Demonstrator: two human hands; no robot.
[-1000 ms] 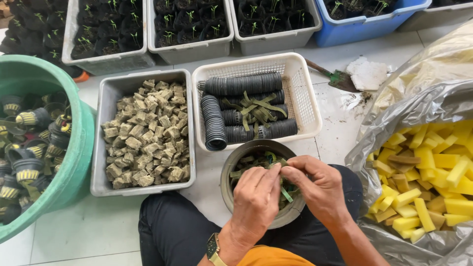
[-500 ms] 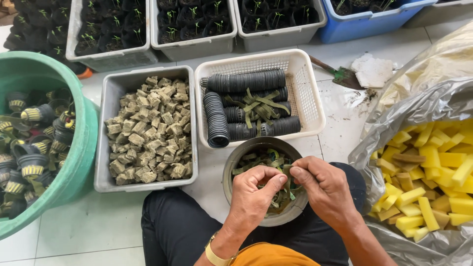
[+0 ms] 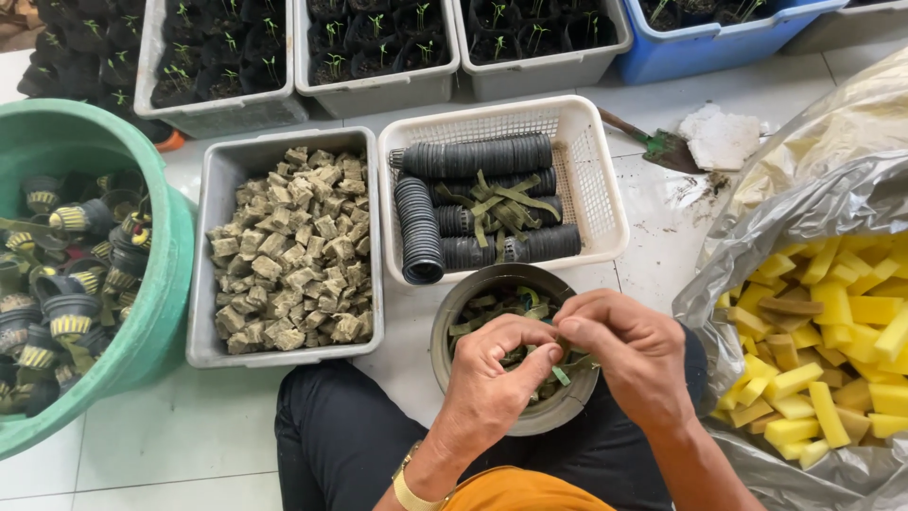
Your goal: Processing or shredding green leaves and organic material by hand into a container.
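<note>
Lowest in the frame, just above the person's dark-trousered lap, both hands meet over a round grey bowl (image 3: 515, 355) that rests on the thighs, a little right of centre. The left hand (image 3: 497, 374) is curled, thumb and forefinger pressed together on a small green leaf strip (image 3: 560, 375); the right hand (image 3: 632, 348) closes from the other side, its fingertips pinched on the same bit, so the two hands touch at the pinch. The strip is short and narrow; what shows of it runs roughly from lower right to upper left, slanting down into the bowl, though most of its length is hidden by the fingers. The bowl holds a loose heap of such green strips, so by my reading the work is somewhere in the middle: plenty of strips are left. To the lower right, a plastic bag (image 3: 813, 213) is full of yellow sponge pieces (image 3: 832, 350). Further up, at centre, a white basket (image 3: 591, 170) holds black net pots (image 3: 473, 156) stacked in rows lying on their sides, long axes mostly left to right with one stack running up and down, and more green strips on top. Left of it a grey tub (image 3: 203, 284) is filled with brownish cubes (image 3: 284, 255). At the left edge a green basin (image 3: 142, 312) holds black pots with yellow sponge in them, which looks like finished work. Along the top edge, trays (image 3: 378, 90) of potted seedlings stand in a row.
</note>
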